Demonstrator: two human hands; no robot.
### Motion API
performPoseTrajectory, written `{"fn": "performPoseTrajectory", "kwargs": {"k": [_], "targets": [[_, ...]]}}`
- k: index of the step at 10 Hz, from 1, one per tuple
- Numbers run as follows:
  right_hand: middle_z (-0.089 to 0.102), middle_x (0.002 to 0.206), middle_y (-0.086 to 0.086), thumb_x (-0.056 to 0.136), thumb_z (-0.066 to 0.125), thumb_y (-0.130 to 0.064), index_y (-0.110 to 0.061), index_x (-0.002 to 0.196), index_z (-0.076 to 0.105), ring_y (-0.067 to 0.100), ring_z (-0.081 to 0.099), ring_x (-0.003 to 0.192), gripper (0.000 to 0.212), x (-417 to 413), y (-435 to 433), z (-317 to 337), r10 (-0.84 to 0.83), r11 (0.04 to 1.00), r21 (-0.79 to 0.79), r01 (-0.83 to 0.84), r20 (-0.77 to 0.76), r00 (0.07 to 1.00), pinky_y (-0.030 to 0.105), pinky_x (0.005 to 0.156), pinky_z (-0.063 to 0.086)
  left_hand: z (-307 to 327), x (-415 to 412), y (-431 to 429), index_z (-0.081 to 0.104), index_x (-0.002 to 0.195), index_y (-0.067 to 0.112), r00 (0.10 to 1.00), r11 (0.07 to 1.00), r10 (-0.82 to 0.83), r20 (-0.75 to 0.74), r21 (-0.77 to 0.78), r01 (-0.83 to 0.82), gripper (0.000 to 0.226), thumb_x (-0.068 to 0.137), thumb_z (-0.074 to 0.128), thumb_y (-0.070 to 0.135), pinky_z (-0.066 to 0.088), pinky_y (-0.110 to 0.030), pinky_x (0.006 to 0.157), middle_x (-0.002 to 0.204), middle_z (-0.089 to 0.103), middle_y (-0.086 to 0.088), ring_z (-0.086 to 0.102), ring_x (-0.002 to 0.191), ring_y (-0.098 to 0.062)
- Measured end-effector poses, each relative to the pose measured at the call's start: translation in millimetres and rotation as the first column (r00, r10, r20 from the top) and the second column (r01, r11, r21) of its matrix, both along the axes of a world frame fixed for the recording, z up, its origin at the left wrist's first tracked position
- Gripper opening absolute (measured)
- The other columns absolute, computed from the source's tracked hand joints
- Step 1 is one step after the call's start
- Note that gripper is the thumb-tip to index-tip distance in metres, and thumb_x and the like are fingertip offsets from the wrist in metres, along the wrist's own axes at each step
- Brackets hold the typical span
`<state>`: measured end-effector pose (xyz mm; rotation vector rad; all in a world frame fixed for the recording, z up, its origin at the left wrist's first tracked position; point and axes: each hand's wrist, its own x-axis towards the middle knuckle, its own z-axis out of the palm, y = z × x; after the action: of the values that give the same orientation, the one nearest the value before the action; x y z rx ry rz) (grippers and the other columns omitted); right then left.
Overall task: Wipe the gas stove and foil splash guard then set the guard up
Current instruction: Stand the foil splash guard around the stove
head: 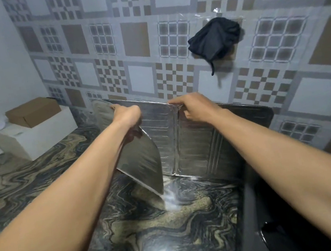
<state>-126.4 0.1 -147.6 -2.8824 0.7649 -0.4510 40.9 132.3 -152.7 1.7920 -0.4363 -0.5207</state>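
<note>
Foil splash guard (168,137) stands upright on the marbled countertop (61,185), near the patterned tile wall (135,39), bottom edge touching the counter. At least 3 hinged panels visible: left one angled forward toward the camera, middle facing it, right one running back beside the dark stove body (266,207) at lower right.

Left hand (126,114) pinches the top edge near the left fold, fingers closed over the rim. Right hand (196,106) pinches the top edge at the next fold, thumb and fingers pressed together on the foil. Both arms extended.

Step in hand, by judgement: setting the guard up, spreading the panels into place. Whether wiping is complete cannot be told; no cloth in either hand. A dark cloth (214,38) hangs on the wall, well apart.

Handling, as judged: thin embossed sheet, very light, springy at the creases, easily dented or kinked. Edges likely sharp-ish and slippery if damp. Best held at the top rim close to the folds, where the sheet is stiffest; a grip mid-panel would buckle it. Light enough to tip, so panels need a wide angle to stand alone.

White box (38,139) with a cardboard box (32,111) on top sits far left.
</note>
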Motion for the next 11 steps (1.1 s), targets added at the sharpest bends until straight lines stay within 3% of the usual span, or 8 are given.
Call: {"fn": "performPoseTrajectory", "kwargs": {"k": [1, 2, 3, 5, 6, 7, 9, 11], "targets": [[0.06, 0.137, 0.006, 0.083, 0.049, 0.009, -0.036, 0.135, 0.057, 0.029, 0.056, 0.125, 0.07, -15.4, -19.7, 9.8, -0.079, 0.997, -0.005, 0.079, 0.052, 0.996, 0.039, 0.105, 0.046, 11.6, 0.6, -10.0, 0.025, 0.15, 0.002, 0.996, 0.996, -0.074, 0.057, 0.059, 0.071, 0.098, 0.055, 0.05, 0.014, 0.049, -0.052, 0.099, 0.14, 0.047, -0.03, 0.055, 0.123, -0.046], [0.061, 0.136, 0.003, 0.08, 0.048, 0.009, -0.035, 0.134, 0.058, 0.026, 0.055, 0.127, 0.071, -35.7, -39.9, 19.6, -0.113, 0.993, -0.009, 0.114, 0.064, 0.991, 0.033, 0.106, 0.044, 26.9, -13.4, -8.0, 0.042, 0.133, 0.0, 0.978, 0.981, -0.186, 0.091, 0.074, 0.18, 0.07, 0.063, 0.049, -0.002, 0.049, -0.039, 0.069, 0.114, 0.057, -0.031, 0.063, 0.093, -0.048], [0.063, 0.133, -0.001, 0.078, 0.047, 0.008, -0.039, 0.131, 0.06, 0.024, 0.057, 0.124, 0.073, -66.2, -62.5, 22.8, -0.161, 0.986, -0.021, 0.163, 0.07, 0.984, 0.03, 0.103, 0.046, 37.9, -40.0, -8.0, 0.047, 0.088, 0.007, 0.956, 0.957, -0.292, 0.039, 0.007, 0.292, 0.032, 0.066, 0.038, -0.015, 0.039, -0.022, 0.042, 0.072, 0.039, -0.013, 0.039, 0.054, -0.025], [0.058, 0.139, 0.009, 0.092, 0.056, -0.002, -0.035, 0.139, 0.054, 0.03, 0.056, 0.122, 0.057, -126.5, -87.7, 10.8, -0.286, 0.958, -0.022, 0.286, 0.008, 0.958, 0.033, 0.099, 0.045, 31.0, -72.3, -24.8, 0.059, 0.102, 0.013, 0.838, 0.837, -0.545, -0.029, -0.071, 0.542, 0.054, 0.067, 0.032, -0.019, 0.027, -0.015, 0.042, 0.062, 0.042, -0.007, 0.04, 0.044, -0.011], [0.051, 0.146, 0.009, 0.095, 0.054, -0.003, -0.04, 0.145, 0.044, 0.03, 0.051, 0.129, 0.063, -133.1, -88.0, -0.8, -0.267, 0.963, -0.043, 0.267, 0.005, 0.964, 0.036, 0.102, 0.043, 31.5, -88.6, -34.0, 0.054, 0.079, 0.02, 0.799, 0.799, -0.601, -0.003, -0.003, 0.601, 0.05, 0.073, 0.029, -0.023, 0.025, -0.013, 0.036, 0.042, 0.044, 0.003, 0.038, 0.041, -0.01], [0.046, 0.15, 0.008, 0.092, 0.044, 0.009, -0.038, 0.144, 0.046, 0.031, 0.046, 0.134, 0.07, -143.0, -86.3, -9.2, -0.278, 0.959, -0.052, 0.28, 0.043, 0.96, 0.036, 0.107, 0.04, 32.9, -104.0, -36.3, 0.052, 0.076, 0.023, 0.739, 0.737, -0.674, 0.005, 0.064, 0.673, 0.055, 0.075, 0.027, -0.025, 0.026, -0.015, 0.036, 0.046, 0.047, 0.0, 0.037, 0.051, -0.013], [0.052, 0.145, 0.007, 0.091, 0.048, 0.009, -0.038, 0.14, 0.049, 0.028, 0.052, 0.13, 0.068, -219.1, -96.3, -8.3, -0.37, 0.928, -0.028, 0.371, 0.033, 0.928, 0.038, 0.109, 0.042, 41.1, -134.8, -41.6, 0.056, 0.099, 0.026, 0.643, 0.637, -0.766, 0.004, 0.139, 0.758, 0.062, 0.075, 0.028, -0.024, 0.028, -0.015, 0.036, 0.083, 0.054, -0.015, 0.043, 0.039, -0.007], [0.057, 0.139, 0.009, 0.094, 0.06, -0.001, -0.046, 0.14, 0.045, 0.029, 0.056, 0.124, 0.065, -289.2, -106.7, 3.0, -0.433, 0.901, -0.034, 0.433, 0.004, 0.901, 0.032, 0.102, 0.044, 52.7, -183.5, -43.4, 0.049, 0.136, 0.031, 0.59, 0.58, -0.804, -0.069, 0.125, 0.805, 0.084, 0.079, 0.024, -0.026, 0.03, -0.012, 0.028, 0.06, 0.063, -0.008, 0.051, 0.03, -0.006]]}}
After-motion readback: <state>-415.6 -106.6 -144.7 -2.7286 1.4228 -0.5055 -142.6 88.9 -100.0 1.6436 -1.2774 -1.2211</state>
